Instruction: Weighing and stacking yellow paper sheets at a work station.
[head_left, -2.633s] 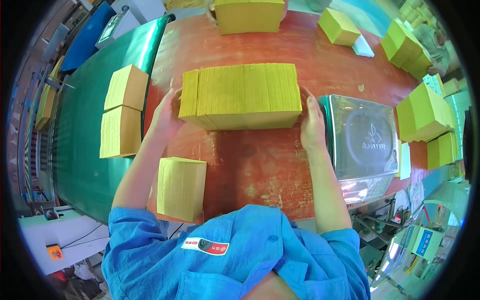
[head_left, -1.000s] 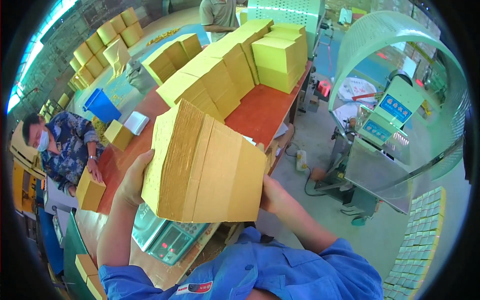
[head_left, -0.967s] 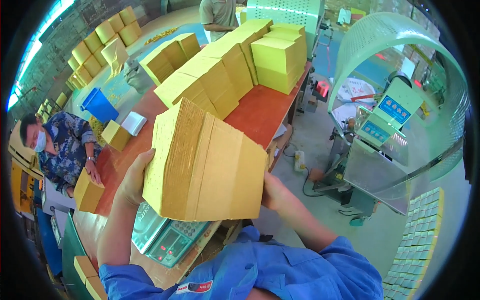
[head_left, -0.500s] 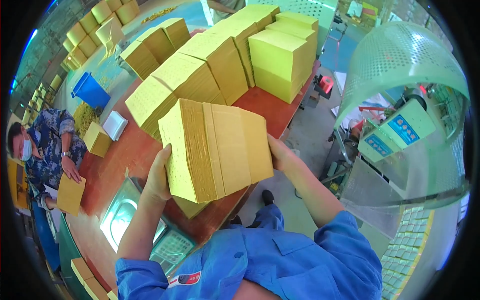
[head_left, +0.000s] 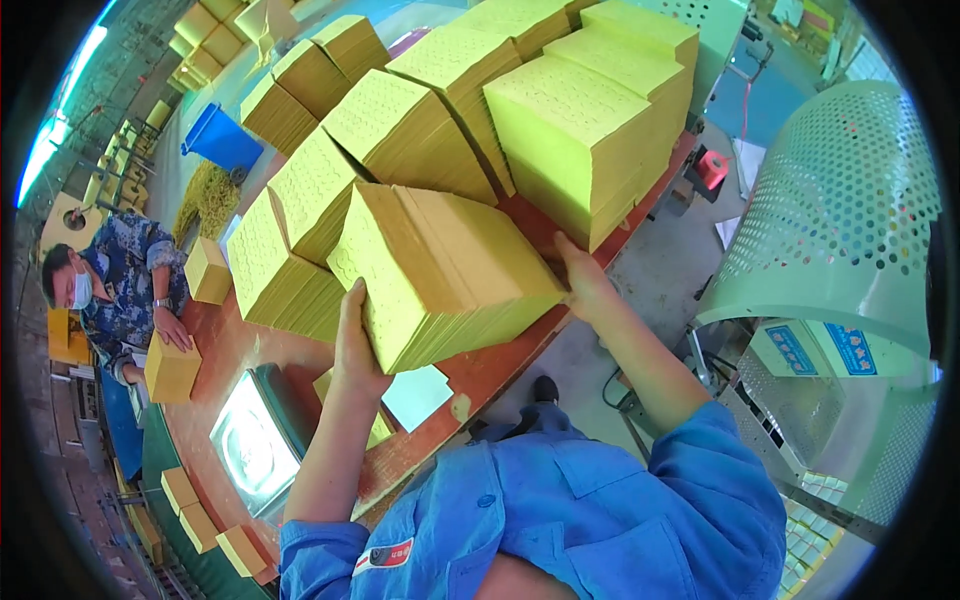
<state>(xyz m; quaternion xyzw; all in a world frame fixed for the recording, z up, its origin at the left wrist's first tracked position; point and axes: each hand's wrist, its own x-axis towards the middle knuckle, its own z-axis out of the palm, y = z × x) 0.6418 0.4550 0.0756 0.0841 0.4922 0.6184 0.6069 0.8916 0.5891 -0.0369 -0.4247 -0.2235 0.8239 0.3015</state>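
Between my two hands is a thick stack of yellow paper (head_left: 450,325), tilted, with a plain tan side facing up. My left hand (head_left: 357,345) presses on its left end, thumb up along the rough face. My right hand (head_left: 585,280) grips the opposite end near the table's right edge; some of its fingers are hidden behind the stack. Just beyond the held stack stands a row of similar yellow paper stacks (head_left: 405,130). A taller group of yellow stacks (head_left: 575,120) stands to the right of that row.
The red table (head_left: 215,335) carries a shiny metal-topped scale (head_left: 250,440) and a pale sheet (head_left: 417,397). At left, a masked co-worker (head_left: 125,265) has a hand on a small paper block (head_left: 172,370). A perforated green machine guard (head_left: 830,190) stands right; a blue bin (head_left: 222,140) stands beyond the table.
The held stack has turned and tipped, its tan side swinging upward, and it sits closer to the row. My view has shifted. The co-worker's paper block is more upright.
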